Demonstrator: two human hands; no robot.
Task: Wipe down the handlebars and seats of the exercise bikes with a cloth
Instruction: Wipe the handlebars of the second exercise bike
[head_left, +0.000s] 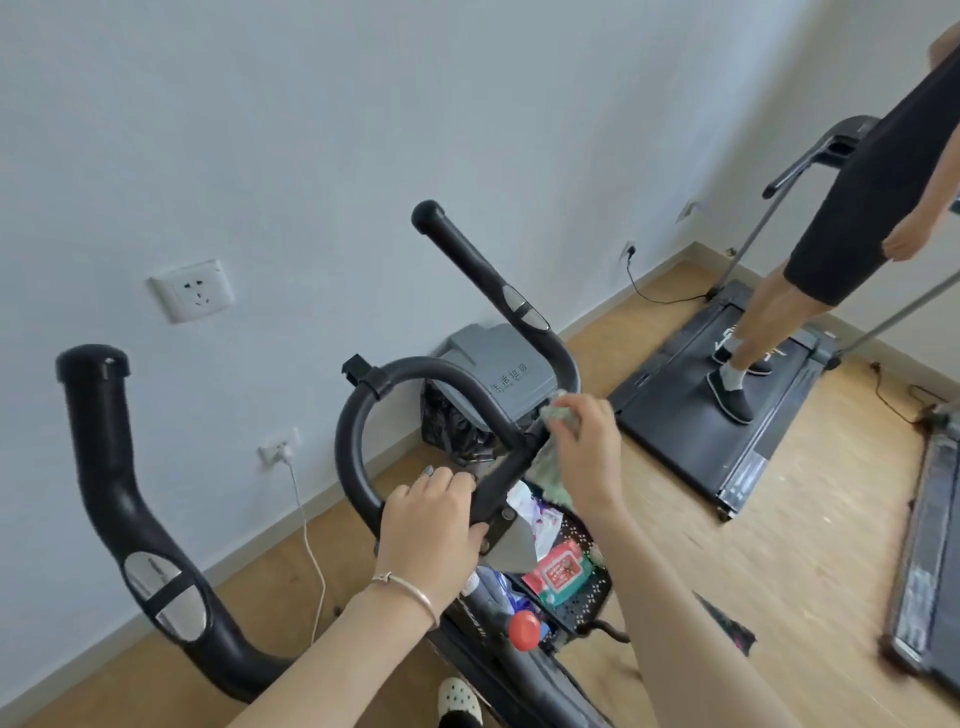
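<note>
The black padded loop handlebar (349, 441) of an exercise bike is gripped at its lower curve by the left hand (431, 525), with the fingers wrapped round the bar. A crumpled pale green cloth (551, 470) is pinched in the right hand (587, 447) and held against the handlebar's right side, beside the centre stem. Below, a black perforated basket (592, 587) is seen (a red pack of wipes (558, 569) lies in it). A black treadmill (675, 431) is occupied by a second person at right.

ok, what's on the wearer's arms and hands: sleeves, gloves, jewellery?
No sleeves or gloves: both forearms bare. Left hand wrist carries a thin rose-gold metal bangle plus a finer chain bracelet; one nail looks painted grey. Right hand wears nothing visible.
</note>
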